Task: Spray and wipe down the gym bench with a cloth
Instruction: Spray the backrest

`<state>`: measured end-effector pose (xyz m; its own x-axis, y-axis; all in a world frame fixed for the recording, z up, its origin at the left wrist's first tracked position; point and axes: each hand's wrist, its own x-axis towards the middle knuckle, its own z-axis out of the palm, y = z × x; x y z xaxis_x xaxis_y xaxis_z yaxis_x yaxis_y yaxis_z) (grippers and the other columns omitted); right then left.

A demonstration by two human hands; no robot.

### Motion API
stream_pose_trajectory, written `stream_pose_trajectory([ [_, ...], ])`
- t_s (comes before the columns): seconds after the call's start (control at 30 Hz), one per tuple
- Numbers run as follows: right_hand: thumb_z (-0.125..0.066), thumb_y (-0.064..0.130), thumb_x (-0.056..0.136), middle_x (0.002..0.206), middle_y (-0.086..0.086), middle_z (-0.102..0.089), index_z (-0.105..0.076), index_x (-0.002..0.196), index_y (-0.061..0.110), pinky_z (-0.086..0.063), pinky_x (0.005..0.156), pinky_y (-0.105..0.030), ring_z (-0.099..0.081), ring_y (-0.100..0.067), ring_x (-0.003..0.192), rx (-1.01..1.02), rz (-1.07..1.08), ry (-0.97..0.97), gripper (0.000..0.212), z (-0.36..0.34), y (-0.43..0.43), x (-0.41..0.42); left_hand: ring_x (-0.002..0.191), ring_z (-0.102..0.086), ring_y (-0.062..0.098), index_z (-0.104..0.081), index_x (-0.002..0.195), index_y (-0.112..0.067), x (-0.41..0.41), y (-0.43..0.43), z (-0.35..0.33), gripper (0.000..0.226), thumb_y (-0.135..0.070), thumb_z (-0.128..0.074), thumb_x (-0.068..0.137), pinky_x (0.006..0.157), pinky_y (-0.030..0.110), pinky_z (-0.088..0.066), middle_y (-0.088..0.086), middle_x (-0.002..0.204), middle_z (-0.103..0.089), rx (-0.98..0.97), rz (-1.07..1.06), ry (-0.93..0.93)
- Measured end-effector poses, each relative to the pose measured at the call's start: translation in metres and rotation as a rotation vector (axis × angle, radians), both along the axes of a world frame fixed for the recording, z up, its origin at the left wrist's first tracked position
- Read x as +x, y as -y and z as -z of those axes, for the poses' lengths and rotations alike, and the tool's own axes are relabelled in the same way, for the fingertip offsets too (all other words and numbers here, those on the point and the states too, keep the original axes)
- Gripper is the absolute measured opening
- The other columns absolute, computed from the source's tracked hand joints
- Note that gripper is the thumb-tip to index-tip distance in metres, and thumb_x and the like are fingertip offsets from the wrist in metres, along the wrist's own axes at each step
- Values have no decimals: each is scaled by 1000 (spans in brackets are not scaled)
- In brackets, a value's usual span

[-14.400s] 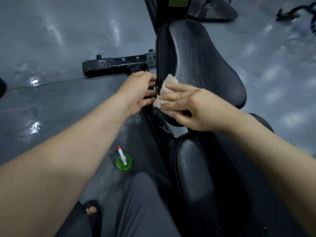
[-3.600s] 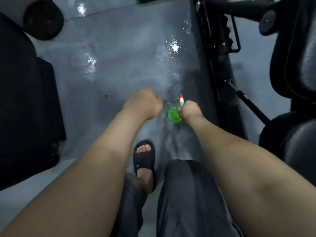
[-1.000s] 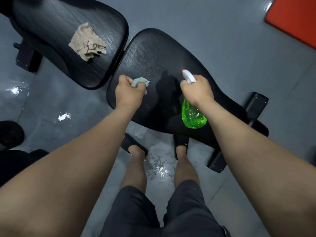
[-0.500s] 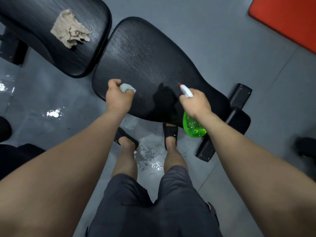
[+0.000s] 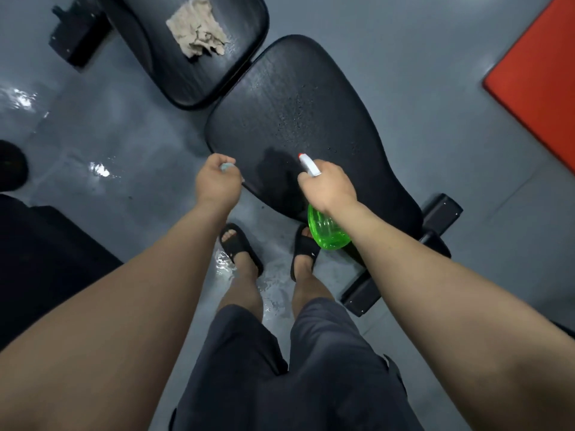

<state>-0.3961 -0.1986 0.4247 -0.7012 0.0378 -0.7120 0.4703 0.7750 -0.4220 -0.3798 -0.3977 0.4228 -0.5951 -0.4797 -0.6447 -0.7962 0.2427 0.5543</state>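
The right hand [image 5: 329, 185] grips a translucent green spray bottle [image 5: 326, 231], its white nozzle over the black padded bench seat [image 5: 298, 119]. The left hand [image 5: 217, 181] clutches a small pale cloth [image 5: 226, 167] at the seat's near edge. A crumpled beige rag [image 5: 198, 29] lies on the adjoining black back pad [image 5: 174, 66].

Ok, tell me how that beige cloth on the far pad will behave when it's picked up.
The beige cloth lies crumpled in soft folds on the far pad, so it will likely hang limp. It looks thin with ragged edges, so probably light.
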Motion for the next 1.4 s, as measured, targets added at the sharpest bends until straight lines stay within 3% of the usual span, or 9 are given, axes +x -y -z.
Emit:
stream_pose_trajectory([
  [0.17, -49, 30, 86, 83, 1, -61, -54, 76, 20, -47, 69, -36, -60, -30, 81, -51, 196, -110, 15, -6, 16, -9, 64, -57, 19, -64, 93, -27, 15, 13, -2, 20, -15, -49, 86, 62, 30, -50, 0, 79, -65, 17, -57, -14],
  [0.27, -49, 31, 85, 83, 0, -63, -53, 72, 20, -48, 69, -36, -60, -30, 79, -40, 146, -97, 17, -5, 27, -6, 67, -61, 21, -63, 84, -29, 25, 23, -1, 17, -18, -51, 83, 66, 33, -54, 1, 80, -67, 8, -41, -15],
  [0.43, -49, 31, 84, 83, -1, -62, -52, 74, 18, -41, 64, -33, -58, -32, 78, -35, -4, -34, 17, 1, 44, 25, 71, -62, 20, -62, 90, -27, 47, 40, 0, 16, -15, -52, 87, 64, 29, -52, 7, 92, -72, 6, -4, -6],
  [0.57, -50, 33, 83, 80, -1, -62, -53, 73, 18, -40, 62, -32, -59, -32, 75, 28, 11, -17, 18, 1, 46, 58, 68, -59, 14, -62, 100, -21, 68, 49, -4, 16, -12, -52, 92, 54, 17, -47, -3, 83, -65, -10, 54, -20],
  [0.63, -49, 35, 85, 80, -1, -62, -54, 75, 18, -40, 61, -32, -59, -31, 75, 18, 30, 15, 20, 3, 43, 74, 70, -58, 15, -62, 105, -19, 77, 52, -3, 17, -12, -52, 93, 54, 19, -47, -5, 83, -63, -17, 83, -22],
  [0.73, -49, 36, 84, 79, 0, -63, -57, 79, 17, -42, 60, -31, -61, -27, 73, 42, 54, 27, 21, 2, 29, 95, 75, -60, 19, -64, 108, -19, 86, 50, -1, 22, -13, -50, 91, 63, 26, -48, 1, 91, -66, -4, 124, -1],
  [1.03, -47, 34, 82, 78, 1, -62, -53, 73, 19, -38, 57, -30, -57, -26, 68, 146, 135, 64, 18, 7, -34, 148, 72, -62, 22, -63, 104, -24, 115, 8, 3, 22, -14, -51, 89, 65, 30, -51, 6, 93, -69, 49, 174, 29],
  [1.4, -48, 33, 82, 78, 2, -61, -57, 76, 17, -40, 62, -31, -58, -25, 70, 119, 254, 12, 20, 40, -83, 134, 71, -61, 17, -61, 98, -30, 107, -52, 19, 20, -14, -56, 88, 61, 25, -49, -2, 91, -68, 0, 252, 52],
])
